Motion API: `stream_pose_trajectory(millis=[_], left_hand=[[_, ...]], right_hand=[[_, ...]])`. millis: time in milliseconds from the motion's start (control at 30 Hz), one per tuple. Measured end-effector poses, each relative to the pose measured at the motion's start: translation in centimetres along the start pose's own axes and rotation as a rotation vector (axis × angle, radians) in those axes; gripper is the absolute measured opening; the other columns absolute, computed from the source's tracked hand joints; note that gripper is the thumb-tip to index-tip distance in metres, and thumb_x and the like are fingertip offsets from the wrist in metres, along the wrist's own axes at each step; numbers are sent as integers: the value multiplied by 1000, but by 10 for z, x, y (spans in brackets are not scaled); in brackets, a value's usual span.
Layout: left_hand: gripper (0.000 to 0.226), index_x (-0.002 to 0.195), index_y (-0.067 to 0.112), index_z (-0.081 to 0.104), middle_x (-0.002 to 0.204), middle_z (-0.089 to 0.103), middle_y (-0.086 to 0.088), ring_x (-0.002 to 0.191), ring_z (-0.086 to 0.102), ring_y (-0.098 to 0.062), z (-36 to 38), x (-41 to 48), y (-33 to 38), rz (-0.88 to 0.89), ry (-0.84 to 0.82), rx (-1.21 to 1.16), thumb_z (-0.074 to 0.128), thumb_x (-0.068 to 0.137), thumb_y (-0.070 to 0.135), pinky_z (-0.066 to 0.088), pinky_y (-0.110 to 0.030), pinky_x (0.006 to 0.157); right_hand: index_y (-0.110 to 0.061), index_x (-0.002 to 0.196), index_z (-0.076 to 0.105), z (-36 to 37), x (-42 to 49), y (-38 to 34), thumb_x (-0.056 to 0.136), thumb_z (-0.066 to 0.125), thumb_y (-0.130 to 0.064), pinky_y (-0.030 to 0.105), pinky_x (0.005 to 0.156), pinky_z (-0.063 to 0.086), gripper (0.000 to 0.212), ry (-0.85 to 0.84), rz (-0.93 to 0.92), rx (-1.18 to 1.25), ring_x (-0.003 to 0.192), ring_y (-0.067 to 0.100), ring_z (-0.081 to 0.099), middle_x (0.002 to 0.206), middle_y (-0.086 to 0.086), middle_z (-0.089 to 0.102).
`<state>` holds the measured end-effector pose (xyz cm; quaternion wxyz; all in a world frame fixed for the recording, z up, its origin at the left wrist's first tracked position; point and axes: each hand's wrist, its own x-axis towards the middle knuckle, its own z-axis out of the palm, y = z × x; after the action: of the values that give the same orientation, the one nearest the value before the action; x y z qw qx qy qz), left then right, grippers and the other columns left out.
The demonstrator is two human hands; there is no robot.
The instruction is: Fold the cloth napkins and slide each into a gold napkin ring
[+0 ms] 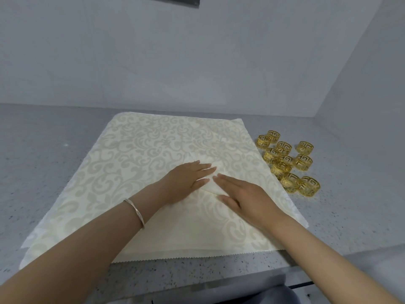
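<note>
A cream cloth napkin (140, 154) with a pale scroll pattern lies spread on the grey speckled counter, on top of at least one more napkin whose edges show beneath. Corners of the top napkin are folded in toward the middle. My left hand (186, 178) lies flat, fingers straight, pressing the folded corners at the centre. My right hand (243, 199) is flat beside it, fingers pointing left, pressing the fold from the right. Several gold napkin rings (287, 161) with a cut-out key pattern stand clustered on the counter just right of the napkin.
The grey counter (43, 150) runs to a plain wall behind and a side wall at the right. Its front edge is close below my forearms. A silver bangle (135, 212) sits on my left wrist.
</note>
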<state>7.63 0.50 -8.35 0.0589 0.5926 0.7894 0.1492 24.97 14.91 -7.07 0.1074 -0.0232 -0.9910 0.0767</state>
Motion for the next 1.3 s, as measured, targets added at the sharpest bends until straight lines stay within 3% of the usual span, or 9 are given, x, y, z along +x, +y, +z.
stream_pose_trajectory(millis=[200,300,400,533,633,800,1100,1167,1300], left_hand=[[44,148,35,27,155,23,16,146,13,-8,-4,2,0,-22,-33,-54,23,104,36,14,-26,117],[45,147,35,31,155,25,16,145,13,-6,-6,1,3,-58,-50,-126,17,105,38,12,-26,117],[47,146,38,32,154,27,14,145,13,-5,-14,-5,11,-123,-8,-271,13,104,43,8,-23,113],[45,147,37,27,156,23,13,142,11,3,-29,-20,17,-105,250,-359,19,103,42,7,-27,120],[54,150,36,21,157,7,18,143,1,6,-42,-32,13,8,425,-209,27,99,53,-2,-18,117],[77,151,38,7,158,-6,18,145,-11,-1,-45,-40,14,116,345,129,37,87,70,-7,-26,119],[82,150,43,0,157,-3,24,145,-5,0,-11,-32,16,3,-93,36,39,84,73,4,-30,120],[77,149,46,5,156,4,25,145,0,-1,-6,-29,20,-21,-98,-15,40,86,71,9,-32,120],[72,149,43,13,156,10,23,146,4,-4,-9,-24,24,-51,-120,59,38,87,70,11,-30,118]], right_hand=[[-6,133,49,4,20,-17,92,50,-9,34,65,51,41,-44,-6,-310,98,27,64,130,11,56],[-7,86,65,8,29,-27,52,78,-3,21,36,9,37,25,81,-452,42,14,37,65,0,60],[-14,54,53,16,33,-29,22,79,1,20,45,-10,44,192,109,-467,34,13,15,39,-5,41],[-12,86,72,12,30,-13,67,70,-1,26,47,39,22,246,178,-173,56,21,61,67,1,68],[-10,62,63,-19,34,-3,82,61,-2,27,50,34,21,338,387,486,48,10,44,55,-3,56],[-10,105,67,-52,48,6,84,70,-19,28,64,55,23,-173,825,1354,78,18,68,95,6,72],[-7,130,54,-24,63,22,63,85,-40,42,104,43,81,-710,814,1122,110,28,61,121,14,63],[-8,126,57,-25,64,26,57,85,-47,42,103,45,84,-664,814,963,112,28,62,119,14,65],[-4,93,71,-35,49,23,83,71,-34,25,68,51,31,-267,560,709,75,17,64,83,4,69]])
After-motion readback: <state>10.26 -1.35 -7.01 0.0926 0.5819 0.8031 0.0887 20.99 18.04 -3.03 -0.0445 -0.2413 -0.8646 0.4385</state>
